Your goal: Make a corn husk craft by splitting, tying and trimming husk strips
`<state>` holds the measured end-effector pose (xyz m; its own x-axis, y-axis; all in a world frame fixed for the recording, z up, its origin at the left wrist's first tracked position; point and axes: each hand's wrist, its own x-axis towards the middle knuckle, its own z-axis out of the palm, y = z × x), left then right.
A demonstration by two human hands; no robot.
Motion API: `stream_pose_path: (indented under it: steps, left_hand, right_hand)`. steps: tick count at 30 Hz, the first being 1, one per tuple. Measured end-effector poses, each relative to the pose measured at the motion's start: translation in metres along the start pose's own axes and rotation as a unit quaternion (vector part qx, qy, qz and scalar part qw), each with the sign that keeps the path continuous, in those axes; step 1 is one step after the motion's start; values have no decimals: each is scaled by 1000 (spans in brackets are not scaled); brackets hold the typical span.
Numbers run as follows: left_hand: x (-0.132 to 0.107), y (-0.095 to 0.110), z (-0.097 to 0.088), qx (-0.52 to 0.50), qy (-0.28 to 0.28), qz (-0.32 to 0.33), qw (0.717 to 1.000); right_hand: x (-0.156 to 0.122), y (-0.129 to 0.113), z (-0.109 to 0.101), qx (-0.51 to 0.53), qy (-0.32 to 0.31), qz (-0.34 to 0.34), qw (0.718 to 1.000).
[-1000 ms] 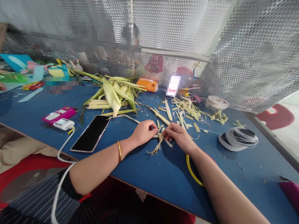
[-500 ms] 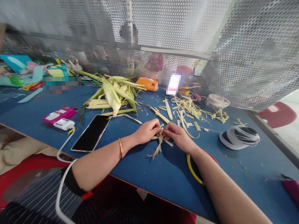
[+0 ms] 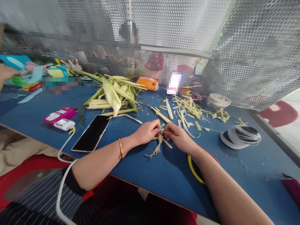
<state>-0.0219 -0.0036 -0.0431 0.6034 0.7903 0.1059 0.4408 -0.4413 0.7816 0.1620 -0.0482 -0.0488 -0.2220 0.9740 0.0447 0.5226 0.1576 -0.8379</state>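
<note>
Pinching from both sides, the left hand (image 3: 147,132) and right hand (image 3: 179,137) meet fingertip to fingertip on a small husk bundle (image 3: 157,146) resting on the blue desk (image 3: 140,170) near its front edge — a grip that seems meant to hold the tied middle tight while the frayed tail trails loose; fresh husks (image 3: 114,92) lie heaped behind, within reach; a phone (image 3: 92,132) sits clear to the left.

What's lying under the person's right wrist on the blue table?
A thin yellow curved hoop lies on the blue table, with a red edge beside it. Only one arc shows; the forearm behind the right hand, which pinches a knotted dry husk strip, covers the rest.
</note>
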Motion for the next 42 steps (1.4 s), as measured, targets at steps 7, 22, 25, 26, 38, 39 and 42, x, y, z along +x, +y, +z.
stream_pose_path:
  steps: [7, 22, 25, 26, 38, 39, 42]
  left_hand:
    - [1, -2, 2, -109, 6, -53, 993]
    - [1, 12, 4, -246, -45, -211, 945]
    - [1, 9, 5, -257, -68, -211, 941]
    - [0, 9, 5, -259, -72, -213, 939]
    - [-1, 12, 4, -245, -77, -178, 950]
    - [-1, 11, 5, -249, -69, -175, 950]
    - [-1, 11, 4, -273, -54, -168, 946]
  right_hand:
    - [2, 3, 1, 84, 18, 5, 996]
    - [-3, -5, 2, -108, 95, -107, 984]
    - [-4, -7, 3, -197, 83, -60, 975]
    - [-4, -7, 3, -211, 80, -52, 973]
    - [1, -5, 7, -20, 80, -3, 997]
    - [1, -5, 5, 19, 78, 2, 997]
    - [1, -5, -2, 85, 47, 28, 995]
